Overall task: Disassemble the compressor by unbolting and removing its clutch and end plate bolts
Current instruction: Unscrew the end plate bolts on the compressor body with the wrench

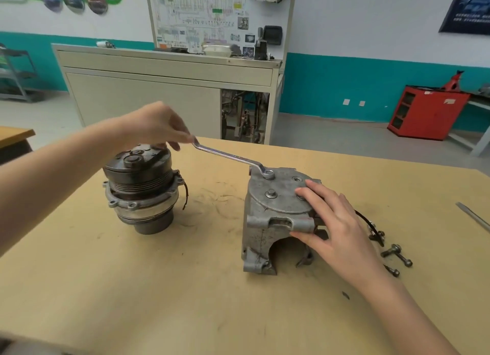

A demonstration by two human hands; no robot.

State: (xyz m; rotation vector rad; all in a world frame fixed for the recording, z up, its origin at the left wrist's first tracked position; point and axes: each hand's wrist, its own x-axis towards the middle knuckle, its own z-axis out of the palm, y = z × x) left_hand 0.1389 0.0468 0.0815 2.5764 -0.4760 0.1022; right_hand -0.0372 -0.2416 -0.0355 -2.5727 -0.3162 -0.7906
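A grey cast compressor housing stands on the wooden table with its round end plate facing up. A silver ring spanner sits on the far bolt of the plate; a second bolt stands nearer. My left hand pinches the spanner's far end. My right hand lies spread over the housing's right side, fingers on the plate and thumb on the front lug. The dark clutch and pulley assembly stands apart at the left.
Several loose bolts and a black wire lie right of the housing. A flat metal bar lies at the table's right edge. Behind stand a beige cabinet with a wiring board and a red cabinet.
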